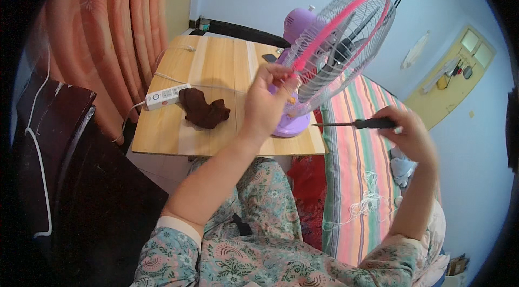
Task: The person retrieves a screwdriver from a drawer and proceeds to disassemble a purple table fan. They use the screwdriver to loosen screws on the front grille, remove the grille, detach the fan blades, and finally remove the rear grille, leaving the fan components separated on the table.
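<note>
A purple table fan (292, 126) with a wire cage and a pink rim (319, 38) stands at the right end of the wooden table, its cage facing right. My left hand (266, 100) is at the near left edge of the cage, its fingers curled and pinched on the pink rim. In my right hand (408, 133) is a screwdriver (373, 123) with a black handle. Its metal shaft points left, toward the fan's base, with a gap between the tip and the fan.
On the wooden table (216, 71) lie a crumpled brown cloth (203, 108), a white power strip (165, 97) with cords and a small dark object (269, 58). A bed with a striped sheet (346, 179) is on the right, a white cord (365, 206) tangled on it. Dark furniture (97, 179) stands left.
</note>
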{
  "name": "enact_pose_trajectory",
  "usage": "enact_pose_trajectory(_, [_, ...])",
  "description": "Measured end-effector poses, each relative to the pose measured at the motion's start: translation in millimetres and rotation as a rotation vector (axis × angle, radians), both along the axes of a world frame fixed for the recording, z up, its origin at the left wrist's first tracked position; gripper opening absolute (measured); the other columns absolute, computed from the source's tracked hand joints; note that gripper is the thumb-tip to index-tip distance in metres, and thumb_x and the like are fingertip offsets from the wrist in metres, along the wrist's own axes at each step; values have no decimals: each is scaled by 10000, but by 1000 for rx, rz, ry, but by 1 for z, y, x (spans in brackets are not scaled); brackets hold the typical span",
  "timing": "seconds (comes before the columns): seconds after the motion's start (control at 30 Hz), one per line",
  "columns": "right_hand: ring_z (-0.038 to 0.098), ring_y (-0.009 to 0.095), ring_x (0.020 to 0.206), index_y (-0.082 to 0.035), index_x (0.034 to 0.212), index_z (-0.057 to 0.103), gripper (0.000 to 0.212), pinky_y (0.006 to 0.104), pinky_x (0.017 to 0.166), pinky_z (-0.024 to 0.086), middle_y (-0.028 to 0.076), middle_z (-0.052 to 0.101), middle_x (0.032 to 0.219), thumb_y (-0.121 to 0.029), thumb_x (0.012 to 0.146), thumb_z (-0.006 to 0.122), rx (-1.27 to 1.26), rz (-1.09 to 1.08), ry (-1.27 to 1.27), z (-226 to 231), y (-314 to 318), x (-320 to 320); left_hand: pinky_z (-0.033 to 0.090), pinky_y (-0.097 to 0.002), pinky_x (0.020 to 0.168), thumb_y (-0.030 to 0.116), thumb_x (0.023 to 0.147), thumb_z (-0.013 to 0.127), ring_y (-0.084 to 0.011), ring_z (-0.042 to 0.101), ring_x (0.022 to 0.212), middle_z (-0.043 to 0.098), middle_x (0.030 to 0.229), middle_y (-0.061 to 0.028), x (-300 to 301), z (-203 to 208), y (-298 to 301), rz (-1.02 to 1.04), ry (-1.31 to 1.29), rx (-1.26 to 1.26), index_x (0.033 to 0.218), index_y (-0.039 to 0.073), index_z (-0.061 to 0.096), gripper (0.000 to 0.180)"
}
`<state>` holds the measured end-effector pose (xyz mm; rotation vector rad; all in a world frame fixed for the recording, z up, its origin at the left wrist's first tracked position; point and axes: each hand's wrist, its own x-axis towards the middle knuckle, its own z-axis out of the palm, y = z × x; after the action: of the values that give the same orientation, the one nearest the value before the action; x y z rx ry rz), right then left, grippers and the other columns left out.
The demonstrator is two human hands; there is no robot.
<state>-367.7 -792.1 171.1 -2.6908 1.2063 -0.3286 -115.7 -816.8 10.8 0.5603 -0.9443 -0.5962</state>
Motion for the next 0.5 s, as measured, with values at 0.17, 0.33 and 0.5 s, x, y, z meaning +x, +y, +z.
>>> enact_pose_trajectory(0.17, [611, 164, 779, -20, 1068, 597, 273, 312, 705, 487, 89, 647, 866, -59, 808, 670, 202, -22, -190, -179, -48, 10, 450, -222, 757, 79, 878, 651, -84, 521, 813, 584, 908, -25, 35, 15, 6, 19, -52, 46, 1055, 39, 537, 214])
enact_pose_trajectory(0.33, [641, 259, 813, -13, 1043, 586, 237, 343, 727, 487, 155, 654, 856, -103, 836, 660, 215, -99, -484, -313, -63, 96, 432, -264, 881, 47, 889, 620, -119, 556, 943, 599, 986, -42, 45, 15, 9, -22, -39, 75, 1088, 47, 531, 218])
enact_pose_trajectory(0.5, [618, 350, 836, -30, 952, 585, 225, 431, 712, 481, 167, 646, 873, -190, 805, 641, -131, -126, -455, -336, -65, 171, 454, -222, 779, 100, 879, 659, -82, 537, 860, 584, 959, -17, 42, 16, 17, 59, -82, 133, 1089, 37, 542, 249])
